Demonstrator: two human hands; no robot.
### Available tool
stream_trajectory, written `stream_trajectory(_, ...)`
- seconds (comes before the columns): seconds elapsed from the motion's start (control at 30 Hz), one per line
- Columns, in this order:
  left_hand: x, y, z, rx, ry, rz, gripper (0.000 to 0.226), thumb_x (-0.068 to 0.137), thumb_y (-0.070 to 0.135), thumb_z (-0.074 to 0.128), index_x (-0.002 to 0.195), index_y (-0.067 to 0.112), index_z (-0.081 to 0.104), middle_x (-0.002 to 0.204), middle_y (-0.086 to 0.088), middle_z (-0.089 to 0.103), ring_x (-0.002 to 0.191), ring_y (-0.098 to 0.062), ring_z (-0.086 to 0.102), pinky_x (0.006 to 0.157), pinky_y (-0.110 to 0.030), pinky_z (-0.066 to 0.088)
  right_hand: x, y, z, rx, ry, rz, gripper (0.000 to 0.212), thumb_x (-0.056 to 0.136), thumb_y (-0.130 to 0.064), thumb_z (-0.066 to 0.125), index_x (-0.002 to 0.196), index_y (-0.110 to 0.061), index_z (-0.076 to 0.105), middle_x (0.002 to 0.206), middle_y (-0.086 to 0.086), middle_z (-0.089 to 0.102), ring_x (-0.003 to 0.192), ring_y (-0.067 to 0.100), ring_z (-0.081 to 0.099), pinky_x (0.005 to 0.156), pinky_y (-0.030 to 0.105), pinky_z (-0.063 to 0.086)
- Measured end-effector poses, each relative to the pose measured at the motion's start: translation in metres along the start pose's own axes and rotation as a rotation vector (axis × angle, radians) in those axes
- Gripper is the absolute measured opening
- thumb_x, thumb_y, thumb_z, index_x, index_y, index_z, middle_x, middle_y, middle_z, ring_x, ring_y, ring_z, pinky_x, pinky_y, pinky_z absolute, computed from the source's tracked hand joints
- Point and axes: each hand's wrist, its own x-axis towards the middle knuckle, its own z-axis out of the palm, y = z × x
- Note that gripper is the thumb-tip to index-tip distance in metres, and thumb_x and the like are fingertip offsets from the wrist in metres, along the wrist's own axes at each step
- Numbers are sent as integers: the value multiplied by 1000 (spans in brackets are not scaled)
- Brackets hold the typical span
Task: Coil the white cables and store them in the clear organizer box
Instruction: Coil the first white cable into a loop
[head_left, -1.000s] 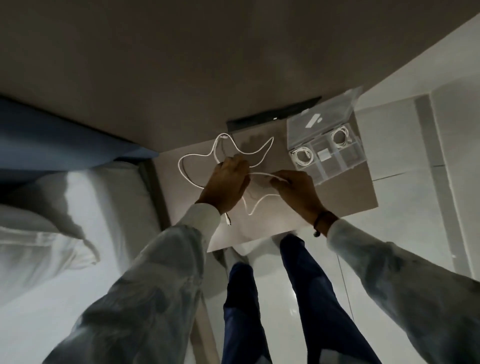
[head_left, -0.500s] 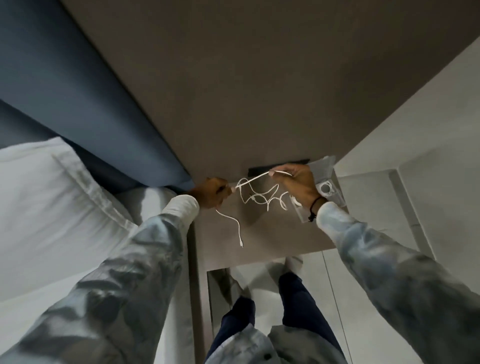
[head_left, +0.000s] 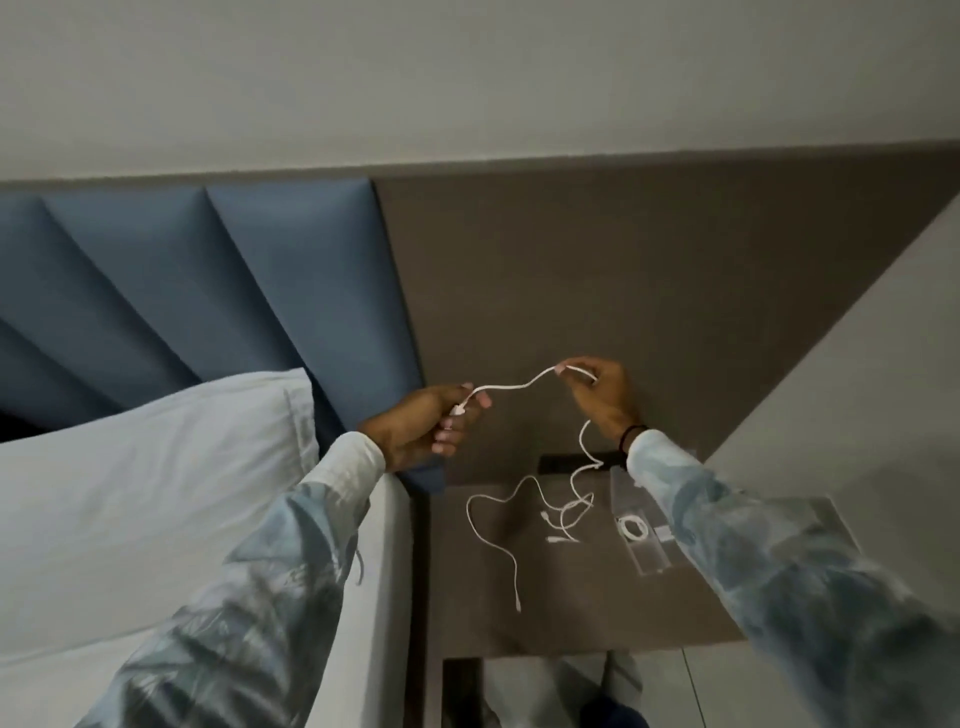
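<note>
One bed: white pillow (head_left: 156, 467) at my left, blue padded headboard (head_left: 218, 291) behind it. One brown side table (head_left: 571, 597) below my hands, against the brown wall panel (head_left: 649, 270).

One clear organizer box (head_left: 644, 540) at the table's right side, lid raised. My right sleeve (head_left: 779, 561) crosses over it and hides most of the compartments. One coiled cable (head_left: 632, 527) visible inside, in the compartment nearest the loose cables.

Loose white cables: count uncertain. One cable (head_left: 511, 387) is lifted off the table, strung between both my hands; from the right hand it drops down into a tangle (head_left: 563, 512) on the table surface. A long strand with a connector end runs from the tangle towards the near table edge. A second connector lies beside the tangle; cannot tell whether the tangle holds one further cable or two.

Left hand (head_left: 421, 428): fingers curled shut, gripping the cable's plug end.
Right hand (head_left: 605, 397): thumb and fingertips pinching the cable further along, held higher than the left. One dark band at the right wrist.
</note>
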Motion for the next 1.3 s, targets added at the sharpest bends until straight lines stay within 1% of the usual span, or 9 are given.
stream_trajectory(0.13, -13, 49, 14, -377, -135, 348, 29, 109, 21, 35, 93, 16, 59, 65, 5, 51, 52, -8, 46, 53, -21, 42, -11, -28, 14, -82, -92, -88, 20, 92, -28, 73, 103, -14, 81, 104, 4, 80, 98, 16, 74, 87, 28, 57)
stream_trajectory(0.23, -9, 79, 24, -400, 90, 610, 26, 110, 14, 40, 95, 11, 61, 76, 0, 70, 65, -11, 66, 65, -23, 57, -25, -51, 32, -135, -265, -204, 22, 96, -29, 66, 106, -15, 80, 106, 3, 80, 100, 18, 74, 90, 34, 58)
stream_trajectory(0.4, -6, 80, -3, 668, 687, 983, 20, 105, 4, 47, 94, 1, 63, 92, -18, 73, 81, -32, 71, 81, -38, 57, -41, -86, 42, -230, -531, -393, 20, 98, -32, 57, 101, -22, 74, 78, -1, 73, 65, 5, 65, 72, 32, 56)
stream_trajectory(0.53, -17, 58, -33, 1283, 510, 702, 17, 100, 8, 47, 91, 6, 61, 85, -16, 69, 79, -38, 64, 76, -45, 54, -27, -116, 23, -224, -462, -473, 14, 97, -23, 65, 95, -16, 77, 68, -2, 69, 61, 6, 62, 64, 22, 49)
stream_trajectory(0.7, -32, 38, -13, 637, 223, 470, 36, 112, 15, 37, 94, 10, 67, 73, -2, 61, 63, -4, 58, 70, -23, 50, -3, -146, 5, -141, -390, -468, 9, 89, -16, 76, 94, -10, 82, 85, 6, 80, 73, 10, 70, 71, 24, 54)
stream_trajectory(0.9, -49, 53, 1, 147, 17, 613, 31, 110, 17, 40, 94, 9, 65, 72, -3, 48, 64, -15, 42, 66, -23, 39, 2, -141, 13, -30, -294, -411, 17, 89, -22, 77, 99, -10, 82, 94, 5, 81, 93, 24, 77, 87, 41, 60)
stream_trajectory(1.07, -39, 86, 1, -283, 265, 819, 28, 108, 18, 48, 102, 6, 72, 80, -3, 71, 74, -15, 68, 81, -28, 57, -34, -134, 51, -172, -486, -497, 25, 102, -28, 57, 106, -13, 76, 68, 2, 71, 62, 7, 63, 70, 34, 56)
stream_trajectory(1.2, -30, 79, -24, 442, 752, 1032, 23, 106, 12, 52, 96, 4, 72, 82, -4, 73, 74, -11, 70, 75, -26, 58, -37, -147, 52, -269, -577, -599, 21, 104, -22, 50, 107, -21, 70, 66, -17, 63, 61, 1, 58, 63, 18, 49)
stream_trajectory(1.3, -29, 59, -36, 1038, 654, 972, 22, 104, 10, 53, 85, 6, 64, 74, -3, 66, 65, -14, 58, 63, -30, 44, -18, -165, 36, -343, -500, -690, 19, 101, -24, 57, 102, -15, 74, 74, -4, 68, 65, 12, 61, 67, 34, 53)
